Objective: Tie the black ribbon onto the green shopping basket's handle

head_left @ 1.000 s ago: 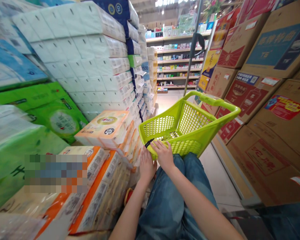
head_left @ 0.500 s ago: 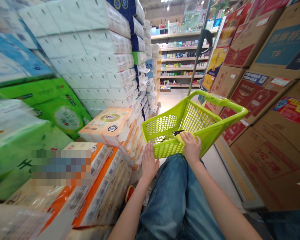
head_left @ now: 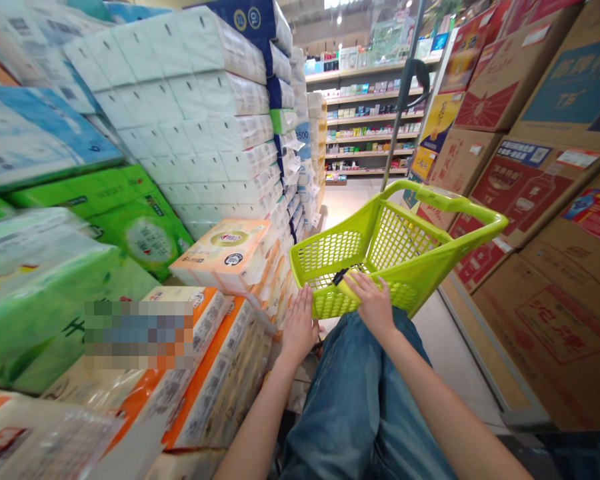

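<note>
A lime-green plastic shopping basket [head_left: 410,293] with perforated walls and a raised handle stands tilted in front of my knees. My left hand [head_left: 300,327] lies against its near left corner, fingers stretched out and pressed together, thumb apart. Over the near rim, my right hand [head_left: 373,300] is closed on a small yellow thing with a black end [head_left: 349,285]; the fingers cover most of it, so its kind is unclear. The black end points into the basket, to the left of the hand.
Tissue packs [head_left: 225,250] are stacked along the left, with tall white packs [head_left: 180,87] behind. Cardboard cartons [head_left: 555,320] line the right side. A grey pole [head_left: 399,113] rises behind the basket. Stocked shelves [head_left: 370,100] stand at the far end of the aisle.
My right hand has slid left along the basket's near rim, carrying the yellow thing with its black end. My left hand stays at the corner. The view has shifted slightly.
</note>
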Demonstrator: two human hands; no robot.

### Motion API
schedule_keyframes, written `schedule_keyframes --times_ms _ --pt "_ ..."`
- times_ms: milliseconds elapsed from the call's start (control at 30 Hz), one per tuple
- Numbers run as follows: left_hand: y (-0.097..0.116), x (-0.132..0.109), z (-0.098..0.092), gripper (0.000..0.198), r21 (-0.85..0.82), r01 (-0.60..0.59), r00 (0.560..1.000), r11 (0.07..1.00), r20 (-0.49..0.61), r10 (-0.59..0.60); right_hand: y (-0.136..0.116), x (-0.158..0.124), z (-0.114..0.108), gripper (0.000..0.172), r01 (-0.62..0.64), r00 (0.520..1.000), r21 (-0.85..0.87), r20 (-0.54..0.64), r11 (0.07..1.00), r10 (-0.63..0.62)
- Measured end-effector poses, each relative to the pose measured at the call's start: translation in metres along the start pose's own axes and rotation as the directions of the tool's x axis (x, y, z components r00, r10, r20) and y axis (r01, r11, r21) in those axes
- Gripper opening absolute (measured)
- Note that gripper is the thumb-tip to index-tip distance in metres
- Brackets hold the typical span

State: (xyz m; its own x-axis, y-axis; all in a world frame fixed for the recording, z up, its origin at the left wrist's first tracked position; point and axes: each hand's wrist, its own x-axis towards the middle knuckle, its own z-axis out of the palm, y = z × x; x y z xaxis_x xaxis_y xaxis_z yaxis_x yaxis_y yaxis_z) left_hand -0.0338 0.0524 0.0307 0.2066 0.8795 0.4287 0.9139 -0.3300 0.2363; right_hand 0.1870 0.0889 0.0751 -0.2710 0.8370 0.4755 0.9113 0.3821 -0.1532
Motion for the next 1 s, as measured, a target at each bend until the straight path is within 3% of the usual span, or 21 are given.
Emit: schedule_keyframes --times_ms 100,200,333,467,567,633,733,900,1000 --pt "0.003 0.001 -0.005 0.085 0.012 0.000 1.000 1.000 0.024 0.000 0.039 -0.003 -0.013 0.073 -0.111 0.992 -0.049 -0.071 0.993 0.108" --pt "0.009 0.002 -0.004 0.088 0.028 0.033 0.999 0.999 0.023 -0.033 0.045 -0.003 -0.014 0.072 -0.170 0.983 -0.075 -0.079 0.983 0.164" --pt "0.014 0.002 0.002 0.089 0.028 0.067 0.998 0.997 0.007 -0.067 -0.001 0.001 0.003 0.069 -0.177 0.983 -0.041 -0.054 0.983 0.175" --pt "0.015 0.001 0.009 0.084 0.025 0.094 0.995 0.995 -0.023 -0.093 -0.061 0.005 0.027 0.059 -0.043 0.999 0.065 0.007 0.997 0.043" --pt "0.014 -0.001 0.013 0.078 0.034 0.120 0.993 0.992 -0.023 -0.119 -0.079 0.007 0.035 0.053 0.031 0.999 0.116 0.018 0.993 -0.033" --pt "0.014 -0.002 0.014 0.079 0.033 0.121 0.992 0.992 -0.029 -0.120 -0.070 0.006 0.032 0.054 0.082 0.996 0.117 0.020 0.990 -0.085" --pt "0.016 -0.001 0.013 0.088 0.017 0.112 0.992 0.994 -0.055 -0.110 -0.035 0.003 0.019 0.063 0.115 0.993 0.068 0.019 0.991 -0.116" --pt "0.021 0.000 0.013 0.092 0.008 0.122 0.989 0.993 -0.083 -0.120 0.034 -0.002 -0.005 0.074 -0.060 0.997 -0.080 -0.060 0.995 0.055" --pt "0.023 0.000 0.014 0.090 0.002 0.129 0.987 0.992 -0.101 -0.128 0.039 -0.002 -0.007 0.071 -0.168 0.981 -0.085 -0.110 0.982 0.158"
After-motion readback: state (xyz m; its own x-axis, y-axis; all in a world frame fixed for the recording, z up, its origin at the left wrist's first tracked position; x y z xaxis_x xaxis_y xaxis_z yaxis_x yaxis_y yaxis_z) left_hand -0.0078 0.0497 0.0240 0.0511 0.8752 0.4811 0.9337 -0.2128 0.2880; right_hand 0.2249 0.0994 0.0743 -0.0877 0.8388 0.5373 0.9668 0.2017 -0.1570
